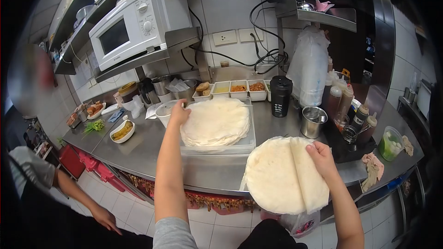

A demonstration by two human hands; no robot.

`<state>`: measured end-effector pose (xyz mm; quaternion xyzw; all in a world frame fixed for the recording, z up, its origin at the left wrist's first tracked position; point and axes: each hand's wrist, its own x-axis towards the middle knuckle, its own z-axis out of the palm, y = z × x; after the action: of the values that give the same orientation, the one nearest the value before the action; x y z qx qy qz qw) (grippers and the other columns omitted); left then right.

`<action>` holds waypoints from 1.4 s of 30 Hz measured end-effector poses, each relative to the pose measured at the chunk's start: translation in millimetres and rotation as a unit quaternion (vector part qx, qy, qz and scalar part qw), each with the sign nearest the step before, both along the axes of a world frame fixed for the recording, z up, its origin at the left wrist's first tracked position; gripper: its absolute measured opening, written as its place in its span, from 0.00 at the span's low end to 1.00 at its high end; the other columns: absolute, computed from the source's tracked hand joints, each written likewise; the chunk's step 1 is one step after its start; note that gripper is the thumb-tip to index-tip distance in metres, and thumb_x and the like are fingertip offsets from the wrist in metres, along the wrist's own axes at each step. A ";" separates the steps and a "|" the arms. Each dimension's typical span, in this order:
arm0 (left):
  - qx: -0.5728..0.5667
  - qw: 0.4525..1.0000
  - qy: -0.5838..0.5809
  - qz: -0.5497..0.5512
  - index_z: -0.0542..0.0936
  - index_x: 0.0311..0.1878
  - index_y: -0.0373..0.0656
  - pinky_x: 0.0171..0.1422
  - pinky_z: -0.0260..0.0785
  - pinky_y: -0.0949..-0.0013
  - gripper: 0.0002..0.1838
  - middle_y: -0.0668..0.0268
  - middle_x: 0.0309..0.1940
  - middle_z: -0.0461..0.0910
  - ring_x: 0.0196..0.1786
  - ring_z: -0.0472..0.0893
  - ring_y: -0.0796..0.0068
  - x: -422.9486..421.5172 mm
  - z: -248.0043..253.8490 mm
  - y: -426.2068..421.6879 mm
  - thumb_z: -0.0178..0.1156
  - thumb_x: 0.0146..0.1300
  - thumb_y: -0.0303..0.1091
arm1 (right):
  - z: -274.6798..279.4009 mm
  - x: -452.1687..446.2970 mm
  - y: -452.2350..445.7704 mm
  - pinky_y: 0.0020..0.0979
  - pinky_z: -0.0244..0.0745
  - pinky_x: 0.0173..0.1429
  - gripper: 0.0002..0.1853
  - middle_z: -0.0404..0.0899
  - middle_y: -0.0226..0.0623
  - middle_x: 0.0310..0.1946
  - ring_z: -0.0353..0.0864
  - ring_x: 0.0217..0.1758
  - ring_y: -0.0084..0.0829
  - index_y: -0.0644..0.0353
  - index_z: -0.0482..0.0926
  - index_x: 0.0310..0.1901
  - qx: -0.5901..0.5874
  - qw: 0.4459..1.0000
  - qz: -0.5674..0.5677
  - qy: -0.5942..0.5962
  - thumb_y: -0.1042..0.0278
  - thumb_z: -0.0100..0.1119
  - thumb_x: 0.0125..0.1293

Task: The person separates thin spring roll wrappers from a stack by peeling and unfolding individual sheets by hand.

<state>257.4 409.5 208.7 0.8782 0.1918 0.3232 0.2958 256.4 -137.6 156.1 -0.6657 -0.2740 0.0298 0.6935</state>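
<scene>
My right hand (321,157) grips the right edge of several thin, round, pale flatbreads (272,175), held out past the counter's front edge. The top one has a fold running down its right side. My left hand (179,112) is at the left edge of a larger stack of the same flatbreads (214,120), its thumb and forefinger apart; its other fingers are partly hidden. That stack lies on a clear plastic container (253,131) on the steel counter. A translucent bowl (162,113) stands just behind my left hand.
Behind the stack is a row of white food tubs (238,93). A black tumbler (280,97), a steel cup (314,122) and sauce bottles (344,99) stand to the right. A white microwave (134,25) sits on a shelf. Another person's hand (105,216) hangs at lower left.
</scene>
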 end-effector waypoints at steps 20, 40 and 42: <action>0.211 0.927 0.279 -0.135 0.49 0.77 0.63 0.75 0.30 0.32 0.42 0.63 0.79 0.39 0.79 0.39 0.49 31.6 -13.6 -120.9 0.31 0.65 0.74 | 3.1 -3.4 -1.6 0.18 0.65 0.34 0.11 0.78 0.20 0.28 0.70 0.31 0.10 0.64 0.80 0.38 -0.019 1.000 -0.009 -0.001 0.64 0.56 0.71; 0.277 0.862 0.170 -0.388 0.63 0.71 0.41 0.78 0.38 0.44 0.29 0.52 0.75 0.53 0.78 0.50 0.54 -105.7 -42.6 -305.0 0.45 0.73 0.48 | 24.7 -19.3 1.5 0.22 0.69 0.38 0.13 0.79 0.25 0.29 0.72 0.33 0.13 0.64 0.79 0.39 0.007 0.998 -0.002 -0.069 0.60 0.56 0.71; 0.256 0.860 0.207 -0.390 0.59 0.72 0.40 0.78 0.37 0.44 0.31 0.51 0.76 0.50 0.79 0.48 0.55 -118.5 -33.0 -303.2 0.42 0.74 0.51 | 50.6 -34.6 -8.5 0.21 0.70 0.38 0.13 0.80 0.24 0.30 0.73 0.33 0.11 0.62 0.79 0.39 0.067 0.993 0.020 -0.092 0.59 0.55 0.72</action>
<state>138.9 106.3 175.7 0.9728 -0.1984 0.0297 0.1160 221.7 -146.1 206.7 -0.6122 -0.3515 -0.0360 0.7074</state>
